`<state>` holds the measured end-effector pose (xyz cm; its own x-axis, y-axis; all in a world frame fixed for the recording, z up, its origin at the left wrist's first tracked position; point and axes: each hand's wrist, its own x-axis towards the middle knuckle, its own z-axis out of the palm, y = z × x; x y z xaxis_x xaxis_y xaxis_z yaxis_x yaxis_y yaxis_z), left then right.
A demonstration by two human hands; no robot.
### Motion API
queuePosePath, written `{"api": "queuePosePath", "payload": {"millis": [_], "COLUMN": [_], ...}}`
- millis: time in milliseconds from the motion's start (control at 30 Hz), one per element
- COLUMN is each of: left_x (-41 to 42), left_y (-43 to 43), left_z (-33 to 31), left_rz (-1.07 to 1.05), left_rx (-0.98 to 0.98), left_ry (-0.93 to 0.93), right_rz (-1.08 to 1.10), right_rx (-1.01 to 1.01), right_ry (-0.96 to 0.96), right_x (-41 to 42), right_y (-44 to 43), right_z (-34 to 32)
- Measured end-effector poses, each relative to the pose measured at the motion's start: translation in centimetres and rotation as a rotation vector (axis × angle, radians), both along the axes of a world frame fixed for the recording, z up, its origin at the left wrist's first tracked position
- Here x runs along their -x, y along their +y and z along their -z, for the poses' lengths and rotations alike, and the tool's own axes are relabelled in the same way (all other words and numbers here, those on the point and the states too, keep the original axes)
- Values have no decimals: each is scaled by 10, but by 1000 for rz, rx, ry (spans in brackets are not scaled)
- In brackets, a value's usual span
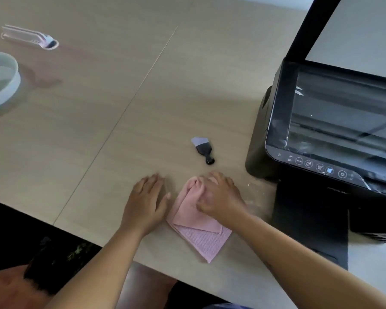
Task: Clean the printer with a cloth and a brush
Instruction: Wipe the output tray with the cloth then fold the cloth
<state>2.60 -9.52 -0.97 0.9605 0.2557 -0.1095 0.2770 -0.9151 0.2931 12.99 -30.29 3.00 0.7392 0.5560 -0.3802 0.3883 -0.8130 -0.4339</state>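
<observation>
Our right hand (218,195) bunches the far end of the folded pink woven cloth (198,228) in its fingers, probably to lift it toward the black printer (334,130) at the right. Our left hand (146,198) lies flat and released on the pale wood tabletop (98,130), likely for balance. The small black brush (202,149) waits beyond. The panel icons carry no legible writing.

Printer (334,130) cut off at right edge; right hand (218,195) hides cloth (198,235) top; bowl (2,85) cropped left.
</observation>
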Motion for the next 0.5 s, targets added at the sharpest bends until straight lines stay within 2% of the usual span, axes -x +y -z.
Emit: {"api": "queuePosePath", "payload": {"millis": [100, 233, 367, 467, 500], "left_x": [-10, -21, -25, -34, -38], "left_y": [17, 31, 23, 13, 13], "left_z": [3, 8, 16, 16, 15], "left_rz": [24, 60, 45, -45, -73], "left_rx": [-16, -72, -109, -70, -37], "left_ry": [13, 56, 91, 83, 86], "right_rz": [-99, -105, -50, 142, 201], "right_rx": [106, 100, -72, -276, -330], "right_ry": [-25, -121, -171, -89, -119], "right_x": [24, 51, 59, 65, 66], "right_y": [22, 33, 23, 3, -6], "right_z": [14, 36, 25, 4, -4]}}
